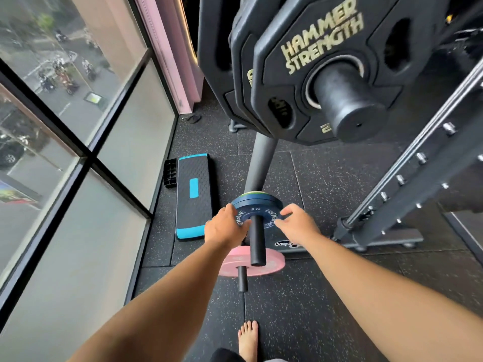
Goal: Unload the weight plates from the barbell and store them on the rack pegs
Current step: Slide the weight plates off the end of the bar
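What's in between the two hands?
A blue plate sits between the left hand and the right hand, with a black peg poking out through its middle. The head view shows it.

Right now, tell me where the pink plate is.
Head view, low centre: the pink plate sits on the lower peg, directly below the blue plate, right of the step platform.

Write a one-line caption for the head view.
Left hand and right hand grip a blue plate on a rack peg, pink plate below, black Hammer Strength plates above.
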